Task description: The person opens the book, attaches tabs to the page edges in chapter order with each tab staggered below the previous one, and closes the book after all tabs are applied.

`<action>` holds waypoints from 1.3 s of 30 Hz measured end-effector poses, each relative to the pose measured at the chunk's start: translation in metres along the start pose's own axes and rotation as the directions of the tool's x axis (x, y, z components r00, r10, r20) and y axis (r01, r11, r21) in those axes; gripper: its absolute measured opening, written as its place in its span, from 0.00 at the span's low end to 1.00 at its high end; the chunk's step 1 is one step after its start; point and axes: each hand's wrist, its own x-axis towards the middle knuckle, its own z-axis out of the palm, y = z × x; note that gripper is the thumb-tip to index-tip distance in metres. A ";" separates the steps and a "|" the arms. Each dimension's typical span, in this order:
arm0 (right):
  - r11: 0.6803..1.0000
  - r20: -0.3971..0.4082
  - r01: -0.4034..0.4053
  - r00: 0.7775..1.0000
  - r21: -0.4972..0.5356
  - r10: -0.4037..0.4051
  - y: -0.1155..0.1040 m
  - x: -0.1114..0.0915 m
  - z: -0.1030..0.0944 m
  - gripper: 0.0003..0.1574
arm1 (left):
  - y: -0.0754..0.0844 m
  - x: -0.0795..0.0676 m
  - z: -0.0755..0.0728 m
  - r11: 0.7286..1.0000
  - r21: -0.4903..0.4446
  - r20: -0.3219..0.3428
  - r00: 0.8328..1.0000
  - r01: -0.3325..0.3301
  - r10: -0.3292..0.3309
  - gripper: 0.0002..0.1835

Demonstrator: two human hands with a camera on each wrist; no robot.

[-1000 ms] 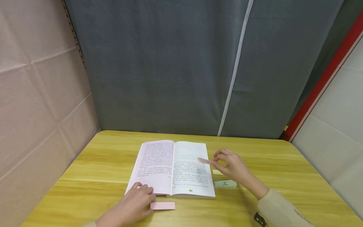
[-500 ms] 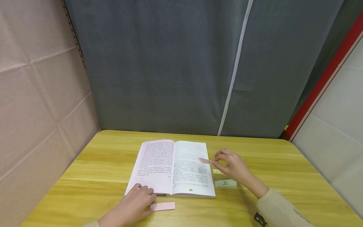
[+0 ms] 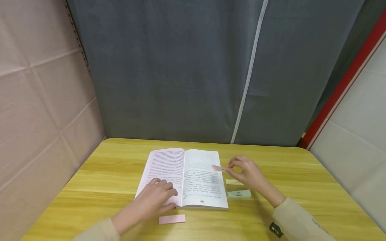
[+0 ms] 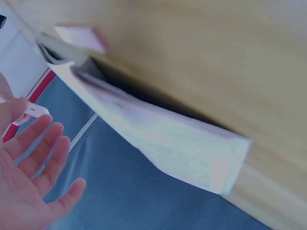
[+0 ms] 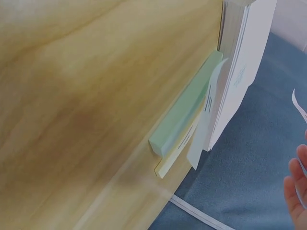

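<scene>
An open book (image 3: 201, 187) lies on the table, printed text on both pages. My right hand (image 3: 246, 172) pinches a pale pink paper strip (image 3: 219, 168) between thumb and finger at the edge of the right page. Over the lower left page is my left hand (image 3: 153, 199), its fingers loosely bent and holding nothing; in the left wrist view this hand (image 4: 31, 179) has its fingers spread, apart from the book. Just in front of the book sits a pink sticky-note pad (image 3: 172, 219). The right wrist view catches only fingers (image 5: 298, 184) of my right hand at its edge.
Right of the book lie a green sticky-note pad (image 3: 239, 194) and a yellow sticky-note pad (image 3: 233, 182), both with small dark print. In the right wrist view the green pad's top sheet (image 5: 207, 112) lifts away. A dark grey curtain (image 3: 178, 73) hangs behind the table (image 3: 90, 197).
My left hand has come off the pink pad and moved up and right over the left page. The right hand, still pinching the strip, has barely shifted.
</scene>
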 end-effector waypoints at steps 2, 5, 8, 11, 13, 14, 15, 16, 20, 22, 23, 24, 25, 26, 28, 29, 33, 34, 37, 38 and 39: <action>1.000 0.019 -0.023 1.000 0.018 0.023 0.001 0.001 -0.001 0.04 | -0.002 0.008 -0.002 1.000 -0.011 0.008 1.000 -0.003 0.004 0.12; 0.995 0.048 -0.085 0.996 0.061 0.082 0.003 0.003 -0.002 0.04 | -0.004 0.021 -0.002 0.999 -0.051 0.011 1.000 0.001 0.000 0.12; 0.984 0.064 -0.141 0.989 0.108 0.135 0.006 0.006 -0.001 0.04 | -0.006 0.033 -0.002 0.996 -0.085 -0.010 1.000 -0.004 0.003 0.12; 0.968 0.080 -0.204 0.978 0.146 0.194 0.009 0.008 0.000 0.03 | -0.008 0.046 -0.001 0.992 -0.122 -0.030 1.000 -0.003 -0.001 0.12; 0.956 0.103 -0.244 0.968 0.162 0.230 0.011 0.010 0.001 0.02 | -0.010 0.054 0.001 0.990 -0.141 -0.038 0.999 -0.002 -0.004 0.12; 0.949 0.117 -0.265 0.962 0.173 0.247 0.013 0.011 0.001 0.02 | -0.010 0.058 0.001 0.989 -0.149 -0.035 0.999 0.003 -0.009 0.12; 0.941 0.130 -0.286 0.955 0.180 0.266 0.014 0.012 0.002 0.02 | -0.010 0.063 0.002 0.988 -0.157 -0.033 0.999 0.008 -0.013 0.12; 0.935 0.142 -0.301 0.950 0.190 0.277 0.016 0.013 0.003 0.03 | -0.011 0.067 0.004 0.987 -0.159 -0.028 0.999 0.011 -0.016 0.12; 0.911 0.180 -0.341 0.935 0.231 0.305 0.024 0.015 0.005 0.05 | -0.011 0.084 0.009 0.986 -0.163 0.008 0.999 0.038 -0.037 0.13; 0.896 0.200 -0.371 0.924 0.246 0.327 0.027 0.017 0.006 0.06 | -0.011 0.091 0.013 0.985 -0.162 0.029 0.998 0.055 -0.051 0.14; 0.887 0.211 -0.388 0.916 0.251 0.341 0.029 0.017 0.007 0.06 | -0.011 0.094 0.014 0.985 -0.163 0.040 0.997 0.065 -0.059 0.14; 0.878 0.225 -0.406 0.907 0.254 0.355 0.031 0.018 0.007 0.07 | -0.011 0.098 0.016 0.985 -0.160 0.049 0.997 0.072 -0.065 0.15; 0.870 0.237 -0.425 0.898 0.252 0.370 0.033 0.018 0.008 0.07 | -0.010 0.101 0.018 0.984 -0.159 0.061 0.995 0.082 -0.074 0.15; 0.860 0.250 -0.445 0.888 0.249 0.386 0.035 0.018 0.009 0.07 | -0.010 0.104 0.020 0.984 -0.156 0.070 0.994 0.089 -0.079 0.15; 0.843 0.276 -0.480 0.867 0.243 0.414 0.039 0.019 0.010 0.07 | -0.010 0.110 0.024 0.985 -0.142 0.086 0.993 0.098 -0.086 0.16; 0.837 0.288 -0.493 0.859 0.238 0.424 0.040 0.019 0.011 0.07 | -0.010 0.112 0.026 0.986 -0.135 0.096 0.992 0.100 -0.088 0.16; 0.817 0.342 -0.534 0.826 0.220 0.448 0.048 0.020 0.014 0.07 | -0.008 0.121 0.034 0.986 -0.123 0.140 0.985 0.114 -0.096 0.17; 0.812 0.355 -0.544 0.817 0.211 0.455 0.051 0.021 0.015 0.07 | -0.008 0.124 0.036 0.985 -0.123 0.152 0.983 0.118 -0.099 0.18; 0.805 0.394 -0.560 0.797 0.196 0.459 0.058 0.022 0.018 0.07 | -0.006 0.130 0.041 0.983 -0.125 0.185 0.977 0.134 -0.109 0.18; 0.803 0.404 -0.564 0.791 0.193 0.458 0.060 0.023 0.019 0.07 | -0.006 0.132 0.043 0.983 -0.122 0.195 0.974 0.139 -0.113 0.18; 0.799 0.413 -0.570 0.786 0.194 0.460 0.062 0.024 0.021 0.07 | -0.005 0.134 0.044 0.983 -0.119 0.203 0.972 0.143 -0.117 0.19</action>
